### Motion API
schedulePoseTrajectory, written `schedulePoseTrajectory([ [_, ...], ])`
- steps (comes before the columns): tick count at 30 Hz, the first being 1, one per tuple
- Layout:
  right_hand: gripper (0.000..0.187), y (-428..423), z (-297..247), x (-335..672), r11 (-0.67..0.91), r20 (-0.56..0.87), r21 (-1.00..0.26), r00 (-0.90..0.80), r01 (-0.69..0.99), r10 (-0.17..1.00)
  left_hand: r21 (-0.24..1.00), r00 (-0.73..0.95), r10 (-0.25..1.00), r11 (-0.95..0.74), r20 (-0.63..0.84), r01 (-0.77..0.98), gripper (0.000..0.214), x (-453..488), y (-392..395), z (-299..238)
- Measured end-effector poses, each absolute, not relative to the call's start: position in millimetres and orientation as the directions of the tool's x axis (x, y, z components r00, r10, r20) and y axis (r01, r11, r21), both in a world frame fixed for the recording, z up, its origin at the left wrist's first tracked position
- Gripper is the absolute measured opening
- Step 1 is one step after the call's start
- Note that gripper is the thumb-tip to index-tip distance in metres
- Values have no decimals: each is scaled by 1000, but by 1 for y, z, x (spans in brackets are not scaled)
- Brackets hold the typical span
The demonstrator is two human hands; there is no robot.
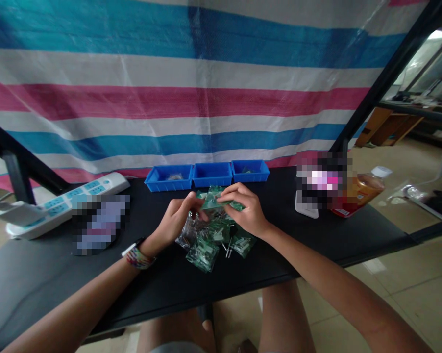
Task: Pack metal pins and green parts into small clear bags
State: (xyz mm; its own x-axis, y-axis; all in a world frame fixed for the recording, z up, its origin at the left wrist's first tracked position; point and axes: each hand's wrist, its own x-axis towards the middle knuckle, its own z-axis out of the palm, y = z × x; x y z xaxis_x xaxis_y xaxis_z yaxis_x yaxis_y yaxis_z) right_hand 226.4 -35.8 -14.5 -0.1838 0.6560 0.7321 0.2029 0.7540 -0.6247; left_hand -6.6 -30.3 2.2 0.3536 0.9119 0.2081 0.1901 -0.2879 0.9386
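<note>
My left hand [177,217] and my right hand [245,208] meet above the black table [52,274], both closed on a small clear bag holding a green circuit board [214,200]. The left fingers pinch its left end, the right fingers curl over its right end. Just under my hands lies a pile of several similar bags of green boards [209,242]. A small dark part with metal pins [230,241] rests among them.
Three blue bins [207,175] stand in a row behind my hands, against a striped tarp. A white power strip [64,201] lies at the far left. An amber bottle [366,189] stands at the right near the table's edge. My knees show below the front edge.
</note>
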Motion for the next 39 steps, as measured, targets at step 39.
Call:
schedulePoseTrajectory([
  [39,38,36,-22,294,468,684,-686,276,557,675,481,515,714,-700,474,528,25,-14,-24,-8],
])
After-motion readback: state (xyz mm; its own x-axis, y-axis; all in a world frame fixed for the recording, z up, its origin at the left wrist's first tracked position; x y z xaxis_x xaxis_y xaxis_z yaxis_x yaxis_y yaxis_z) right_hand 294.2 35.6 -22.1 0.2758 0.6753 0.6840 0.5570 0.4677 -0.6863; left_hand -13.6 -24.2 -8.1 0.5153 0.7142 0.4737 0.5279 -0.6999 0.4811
